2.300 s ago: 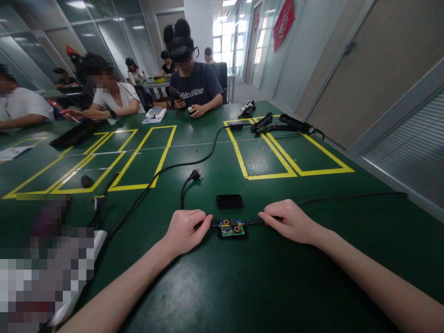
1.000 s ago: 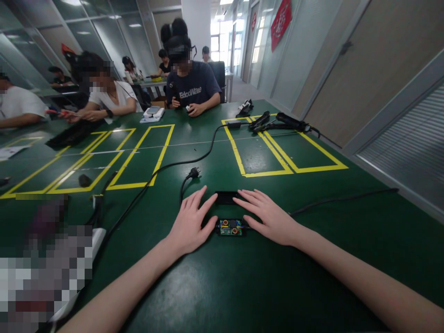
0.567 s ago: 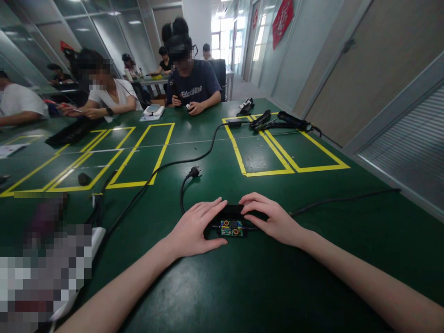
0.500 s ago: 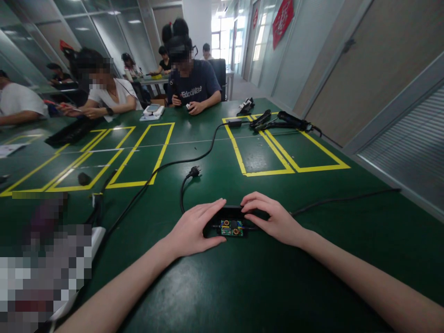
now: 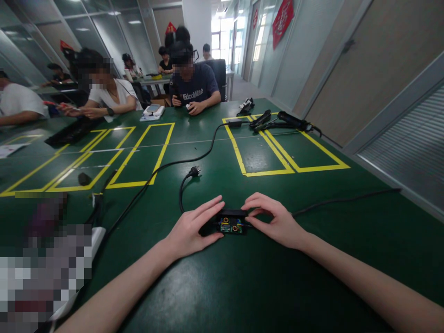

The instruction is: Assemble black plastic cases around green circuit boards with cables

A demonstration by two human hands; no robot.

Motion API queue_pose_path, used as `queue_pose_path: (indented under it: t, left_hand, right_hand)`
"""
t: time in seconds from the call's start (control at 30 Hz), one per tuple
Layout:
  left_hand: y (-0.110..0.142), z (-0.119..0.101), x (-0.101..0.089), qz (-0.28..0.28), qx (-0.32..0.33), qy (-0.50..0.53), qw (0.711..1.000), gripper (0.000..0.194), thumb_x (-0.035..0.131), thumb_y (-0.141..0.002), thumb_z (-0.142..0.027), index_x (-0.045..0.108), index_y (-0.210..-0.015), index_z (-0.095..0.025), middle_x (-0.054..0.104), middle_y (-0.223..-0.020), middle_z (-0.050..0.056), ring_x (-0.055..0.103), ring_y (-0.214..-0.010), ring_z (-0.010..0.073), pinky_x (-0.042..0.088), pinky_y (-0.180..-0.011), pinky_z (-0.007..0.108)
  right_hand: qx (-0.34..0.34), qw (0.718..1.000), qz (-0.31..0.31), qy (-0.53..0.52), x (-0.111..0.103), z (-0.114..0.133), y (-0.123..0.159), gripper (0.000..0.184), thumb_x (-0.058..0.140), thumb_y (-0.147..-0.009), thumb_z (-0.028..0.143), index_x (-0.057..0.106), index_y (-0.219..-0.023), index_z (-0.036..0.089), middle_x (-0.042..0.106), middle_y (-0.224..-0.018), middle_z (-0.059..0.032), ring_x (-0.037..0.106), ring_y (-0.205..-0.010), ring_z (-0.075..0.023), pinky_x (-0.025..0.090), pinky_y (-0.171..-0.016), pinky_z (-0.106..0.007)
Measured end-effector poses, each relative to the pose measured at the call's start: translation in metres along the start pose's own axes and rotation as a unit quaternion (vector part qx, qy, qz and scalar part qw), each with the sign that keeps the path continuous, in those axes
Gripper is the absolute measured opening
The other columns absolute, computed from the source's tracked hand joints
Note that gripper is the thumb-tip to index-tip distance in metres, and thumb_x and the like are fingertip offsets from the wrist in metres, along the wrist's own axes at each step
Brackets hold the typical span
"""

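Note:
In front of me on the green table lies a small black plastic case [image 5: 247, 231] with a green circuit board [image 5: 226, 226] showing inside, two copper-coloured coils on it. The case's long black cover [image 5: 231, 212] runs along its far side. My left hand [image 5: 192, 227] is wrapped around the left end, thumb at the near edge and fingers at the far side. My right hand [image 5: 274, 218] has thumb and fingertips pinched at the cover's right end. Cables leave both ends of the case, partly hidden by my hands.
A black power plug [image 5: 194, 171] lies on its cord beyond my left hand. Another black cable [image 5: 173, 162] crosses the table, which has yellow tape outlines [image 5: 270, 173]. Black clamp-like gear [image 5: 277, 121] lies at the back right. Co-workers sit across the table, one in a navy shirt [image 5: 199, 83].
The black cover has come slightly down and nearer the circuit board. My right thumb and fingertips have drawn closer together, and my left fingers have shifted slightly.

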State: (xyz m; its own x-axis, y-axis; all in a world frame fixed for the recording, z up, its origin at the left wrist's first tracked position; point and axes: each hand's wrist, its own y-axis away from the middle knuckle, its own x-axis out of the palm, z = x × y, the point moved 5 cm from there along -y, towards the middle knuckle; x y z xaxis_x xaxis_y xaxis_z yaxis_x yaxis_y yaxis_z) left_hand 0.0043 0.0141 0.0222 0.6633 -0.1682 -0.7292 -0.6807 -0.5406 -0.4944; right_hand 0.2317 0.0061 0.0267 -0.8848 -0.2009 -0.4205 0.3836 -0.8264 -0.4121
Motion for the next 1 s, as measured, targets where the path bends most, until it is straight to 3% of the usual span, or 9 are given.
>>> queue_pose_path:
  t: [0.13,0.33,0.47,0.57,0.77,1.0]
  left_hand:
    - [-0.001,-0.004,0.001,-0.002,0.016,-0.012,1.000,0.068,0.072,-0.094,-0.019,0.045,-0.156,-0.027,0.060,-0.149,0.015,0.065,-0.132,0.0262,0.059,-0.108,0.041]
    - [0.000,-0.006,0.003,-0.003,0.032,-0.022,0.999,0.063,0.071,-0.094,-0.018,0.048,-0.153,-0.026,0.066,-0.141,0.013,0.069,-0.124,0.0256,0.059,-0.107,0.042]
    - [-0.002,-0.004,0.003,-0.002,0.013,-0.022,1.000,0.063,0.071,-0.093,-0.020,0.048,-0.152,-0.024,0.064,-0.142,0.015,0.067,-0.126,0.0267,0.059,-0.106,0.043]
    - [-0.004,-0.003,0.004,0.011,-0.003,-0.015,1.000,0.060,0.070,-0.093,-0.021,0.051,-0.149,-0.023,0.069,-0.132,0.013,0.070,-0.117,0.0257,0.062,-0.099,0.042]
    - [-0.009,-0.007,0.004,0.014,0.027,-0.026,0.999,0.032,0.067,-0.094,-0.021,0.065,-0.126,-0.020,0.075,-0.118,0.012,0.073,-0.105,0.0245,0.062,-0.091,0.040]
    - [-0.011,-0.005,0.005,0.041,-0.021,-0.019,0.999,0.033,0.070,-0.089,-0.021,0.066,-0.122,-0.021,0.076,-0.114,0.010,0.073,-0.103,0.0242,0.060,-0.092,0.040]
  right_hand:
    - [-0.055,0.996,0.050,0.048,0.001,0.008,0.000,0.022,0.066,-0.092,0.018,0.068,-0.113,0.021,0.069,-0.104,-0.0082,0.069,-0.093,-0.0200,0.062,-0.082,-0.035]
    - [-0.107,0.984,0.088,0.115,0.005,0.008,0.002,0.025,0.072,-0.088,0.018,0.066,-0.112,0.021,0.069,-0.113,-0.0113,0.068,-0.104,-0.0230,0.057,-0.089,-0.037]
    - [-0.094,0.983,0.096,0.122,0.007,0.004,0.003,0.029,0.073,-0.089,0.018,0.063,-0.116,0.022,0.072,-0.114,-0.0105,0.069,-0.105,-0.0229,0.058,-0.090,-0.037]
    - [-0.088,0.983,0.095,0.128,0.005,0.004,0.003,0.030,0.074,-0.089,0.019,0.063,-0.117,0.022,0.073,-0.113,-0.0100,0.070,-0.103,-0.0232,0.059,-0.088,-0.037]
    - [-0.081,0.983,0.101,0.128,0.003,0.004,0.002,0.027,0.077,-0.088,0.020,0.065,-0.112,0.021,0.075,-0.106,-0.0079,0.070,-0.097,-0.0219,0.058,-0.084,-0.036]
    - [-0.069,0.984,0.105,0.129,0.005,0.003,0.003,0.026,0.081,-0.085,0.018,0.061,-0.101,0.020,0.074,-0.104,-0.0080,0.069,-0.096,-0.0217,0.057,-0.081,-0.035]
